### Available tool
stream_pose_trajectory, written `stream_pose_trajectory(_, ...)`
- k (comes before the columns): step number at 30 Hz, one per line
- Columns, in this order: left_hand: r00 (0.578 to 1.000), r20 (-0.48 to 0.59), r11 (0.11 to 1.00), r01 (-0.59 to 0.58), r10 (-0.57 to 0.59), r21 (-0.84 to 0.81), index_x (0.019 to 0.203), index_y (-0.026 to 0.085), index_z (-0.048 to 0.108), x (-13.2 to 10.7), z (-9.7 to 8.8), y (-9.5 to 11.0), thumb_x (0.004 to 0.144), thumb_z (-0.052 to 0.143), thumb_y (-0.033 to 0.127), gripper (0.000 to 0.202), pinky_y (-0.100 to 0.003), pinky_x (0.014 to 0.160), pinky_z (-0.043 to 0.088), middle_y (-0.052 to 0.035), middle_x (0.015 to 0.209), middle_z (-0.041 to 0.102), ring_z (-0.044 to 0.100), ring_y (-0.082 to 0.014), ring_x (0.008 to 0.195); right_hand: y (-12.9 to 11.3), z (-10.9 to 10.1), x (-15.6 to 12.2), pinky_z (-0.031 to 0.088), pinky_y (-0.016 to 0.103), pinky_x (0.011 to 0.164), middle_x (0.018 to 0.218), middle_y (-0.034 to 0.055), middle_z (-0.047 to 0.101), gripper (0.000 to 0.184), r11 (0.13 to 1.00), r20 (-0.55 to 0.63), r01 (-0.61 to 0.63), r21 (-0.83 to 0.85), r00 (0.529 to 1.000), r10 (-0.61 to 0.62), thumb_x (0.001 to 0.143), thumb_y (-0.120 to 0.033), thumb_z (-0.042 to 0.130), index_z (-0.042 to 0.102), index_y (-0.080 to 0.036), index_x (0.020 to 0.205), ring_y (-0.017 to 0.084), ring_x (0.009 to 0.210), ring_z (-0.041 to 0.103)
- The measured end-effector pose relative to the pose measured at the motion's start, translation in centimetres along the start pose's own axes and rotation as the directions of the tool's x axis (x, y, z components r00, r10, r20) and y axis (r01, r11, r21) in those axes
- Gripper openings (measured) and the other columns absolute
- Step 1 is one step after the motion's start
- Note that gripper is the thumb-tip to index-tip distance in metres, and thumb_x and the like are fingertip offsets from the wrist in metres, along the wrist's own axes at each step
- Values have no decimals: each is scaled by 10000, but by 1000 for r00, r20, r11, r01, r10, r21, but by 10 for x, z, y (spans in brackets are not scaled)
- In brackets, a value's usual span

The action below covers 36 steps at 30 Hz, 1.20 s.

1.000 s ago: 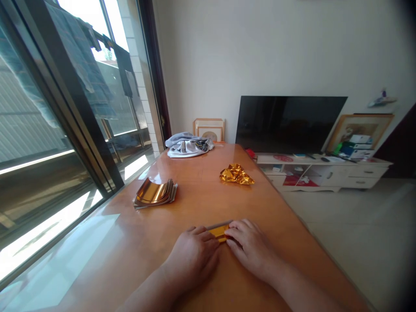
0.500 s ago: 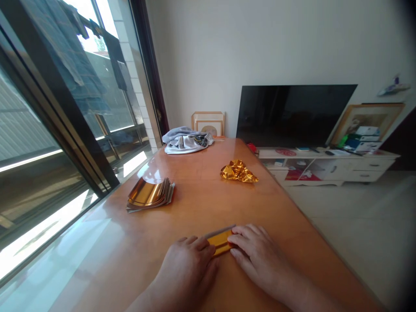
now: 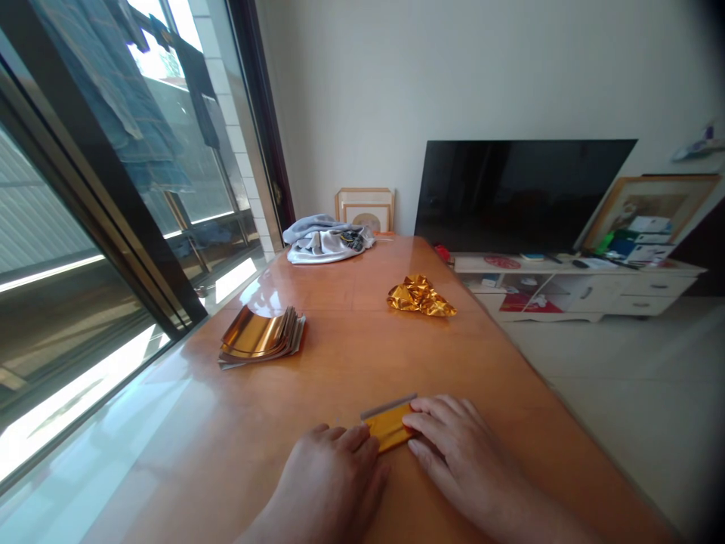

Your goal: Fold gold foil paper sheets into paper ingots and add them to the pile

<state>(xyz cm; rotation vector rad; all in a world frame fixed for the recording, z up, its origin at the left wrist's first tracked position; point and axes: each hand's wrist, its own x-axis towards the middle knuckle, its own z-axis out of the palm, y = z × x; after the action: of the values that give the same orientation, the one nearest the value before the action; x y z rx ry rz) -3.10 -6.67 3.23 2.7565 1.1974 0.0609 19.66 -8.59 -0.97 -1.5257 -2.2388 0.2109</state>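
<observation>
A folded sheet of gold foil paper [image 3: 390, 428] lies on the table in front of me, with a greyish edge along its far side. The fingers of my left hand [image 3: 334, 472] are bent over its left end and hold it. At the right end, my right hand [image 3: 461, 453] grips the paper between thumb and fingers, which cover that end. Farther left sits a stack of curled gold foil sheets [image 3: 254, 336], apart from both hands. Crumpled gold foil [image 3: 420, 296] rests beyond my right hand.
A brown wooden table [image 3: 340, 340] stretches away from me. At its far end lies a grey cloth bundle [image 3: 328, 240]. Glass sliding doors [image 3: 107, 174] run along the left. A television [image 3: 521, 196] stands on a white cabinet [image 3: 600, 291] at the right.
More of the foil paper's gold face shows between my hands, and its far edge lies flatter. Both hands have shifted slightly to the right in view.
</observation>
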Motion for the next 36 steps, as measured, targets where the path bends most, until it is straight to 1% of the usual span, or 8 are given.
stream_pose_trajectory(8,1000,-8,999,16,-16,-44,969,260,689,1,-1,1,1013,388,330,311,-356,762,490,-39,966,704,659,-210,839,3,2,-2,453,423,1006,1267,34,656,287,1000,-11,8,-15,1000,-8,935,-242,592,660,-299,1208,229,1152,570)
stream_pose_trajectory(13,999,-12,992,51,-53,-117,1082,279,662,1,-1,-2,996,435,359,255,-350,807,496,-32,1026,690,650,-214,899,-1,1,-2,462,420,1014,1264,40,665,302,1000,-33,11,-28,999,-12,927,-223,597,659,-283,1216,230,1165,569)
stream_pose_trajectory(17,998,5,991,63,-63,-121,1018,264,674,2,-1,-4,983,456,390,254,-346,824,502,-38,1022,657,636,-215,920,-2,1,-2,463,425,1022,1259,57,673,307,999,-51,1,-40,999,-3,926,-221,594,657,-250,1225,235,1167,569)
stream_pose_trajectory(19,998,12,991,56,-55,-124,990,254,675,2,-2,-3,972,478,396,244,-338,825,505,-41,1020,644,627,-217,938,-2,1,-2,454,424,1037,1269,52,671,309,999,-46,-2,-41,999,0,929,-224,592,660,-251,1229,231,1178,562)
stream_pose_trajectory(23,1000,20,991,18,-16,-130,1024,248,672,2,-2,-2,964,502,382,224,-332,833,508,-41,1045,641,620,-218,957,-2,-1,-2,443,432,1050,1283,48,669,317,999,-20,-3,-41,1000,2,935,-238,586,660,-260,1242,231,1187,557)
stream_pose_trajectory(28,1000,-6,993,-10,9,-114,1061,251,669,2,2,-2,980,472,351,234,-370,877,508,-40,1085,650,618,-226,973,-3,-3,-2,431,447,1057,1286,51,661,310,999,-13,2,-32,1000,-3,941,-227,572,659,-257,1236,241,1197,542)
stream_pose_trajectory(32,1000,-24,995,-4,2,-103,1068,254,665,3,4,-2,975,483,345,224,-381,866,511,-39,1095,653,616,-231,967,-3,-6,-1,458,433,1000,1227,67,655,283,999,-51,-6,-37,999,5,926,-205,583,676,-264,1188,244,1129,557)
stream_pose_trajectory(36,999,-38,994,-6,2,-105,1077,258,663,3,6,-3,974,488,350,223,-379,866,508,-41,1100,655,616,-231,969,-5,-10,-1,482,403,909,1086,62,655,227,998,-38,-44,-38,998,42,922,-198,581,684,-263,1114,233,1006,574)
